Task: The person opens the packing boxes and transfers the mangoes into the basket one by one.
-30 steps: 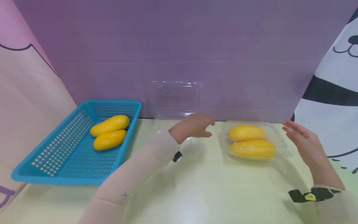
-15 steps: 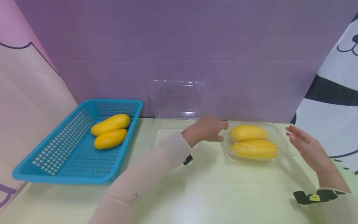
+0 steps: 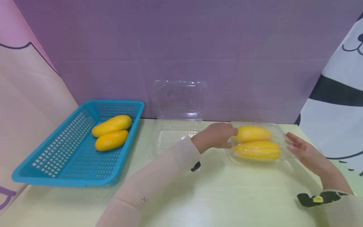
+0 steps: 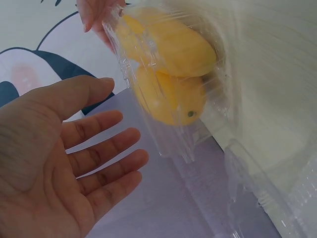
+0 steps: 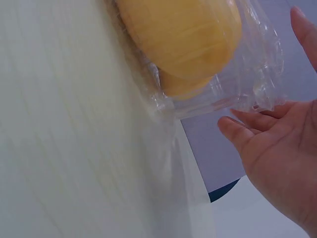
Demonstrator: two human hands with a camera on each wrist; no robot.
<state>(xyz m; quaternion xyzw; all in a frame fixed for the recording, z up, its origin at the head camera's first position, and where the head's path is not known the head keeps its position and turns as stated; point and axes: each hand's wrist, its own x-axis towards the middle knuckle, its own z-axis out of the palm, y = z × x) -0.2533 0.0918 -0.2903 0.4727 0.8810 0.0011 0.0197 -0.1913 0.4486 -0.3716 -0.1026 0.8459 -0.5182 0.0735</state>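
A clear plastic clamshell box [image 3: 283,138], its lid down, holds two yellow oblong fruits [image 3: 253,134] on the right of the table. At the box's left side is my left hand [image 3: 216,135], its fingers loosely spread in the left wrist view. On the other side my right hand [image 3: 309,154] has its fingers extended near the box's right edge. In the right wrist view, the fingertips [image 5: 233,126] are close to the box's rim; whether they touch it I cannot tell. Neither hand grips anything.
A blue plastic basket [image 3: 80,183] with two more yellow fruits [image 3: 112,140] stands on the left of the table [image 3: 227,195]. Between basket and filled box sits another clear box, its lid [image 3: 181,99] raised against the purple backdrop [image 3: 181,37].
My left hand has moved right, from above the raised-lid box to the filled box's left side. My right hand has come slightly closer to its right edge. Boxes and basket stay put.
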